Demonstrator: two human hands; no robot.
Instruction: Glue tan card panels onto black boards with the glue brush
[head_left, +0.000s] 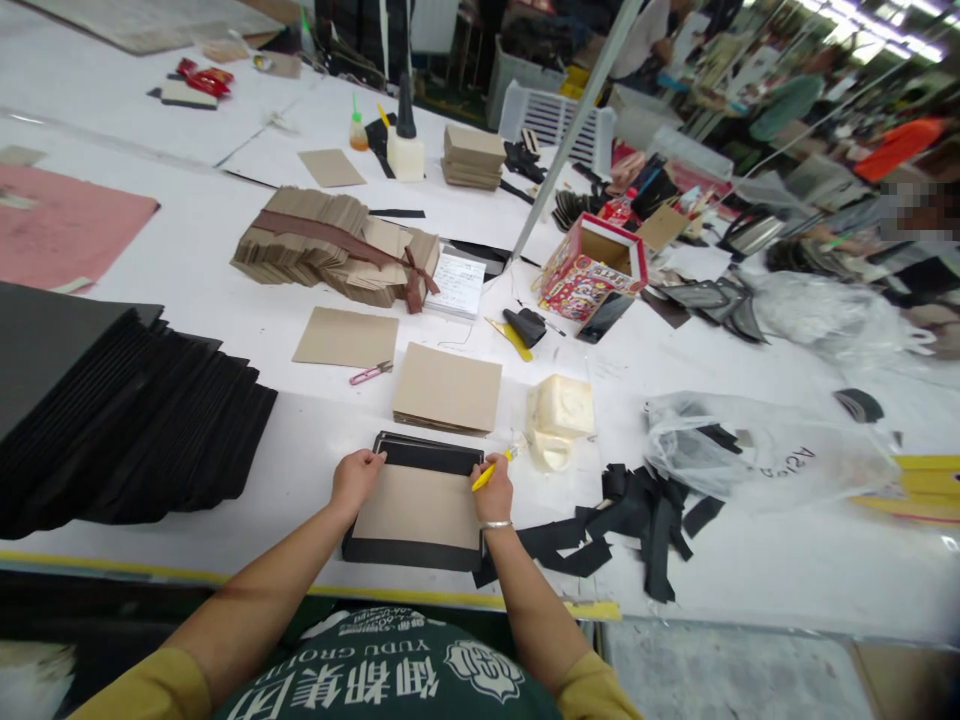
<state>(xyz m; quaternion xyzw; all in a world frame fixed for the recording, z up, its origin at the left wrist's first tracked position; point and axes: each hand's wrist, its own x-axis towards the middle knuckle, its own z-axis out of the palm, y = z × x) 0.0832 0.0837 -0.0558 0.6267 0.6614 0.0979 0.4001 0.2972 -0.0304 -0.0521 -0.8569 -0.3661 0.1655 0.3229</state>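
In front of me lies a black sheet with a tan cardboard panel on it, its black margins showing along the edges. My left hand pinches the upper left corner of the black sheet between thumb and fingers. At the upper right edge, my right hand grips a yellow-handled brush, its tip pointing up and right. Just beyond the brush stands a cream-coloured glue container. A stack of tan cardboard panels sits directly behind the work.
A tall pile of black sheets fills the left side. Black strips and a plastic bag lie to the right. Pink thread snips, a tied cardboard bundle and a red box stand farther back. A metal pole rises behind.
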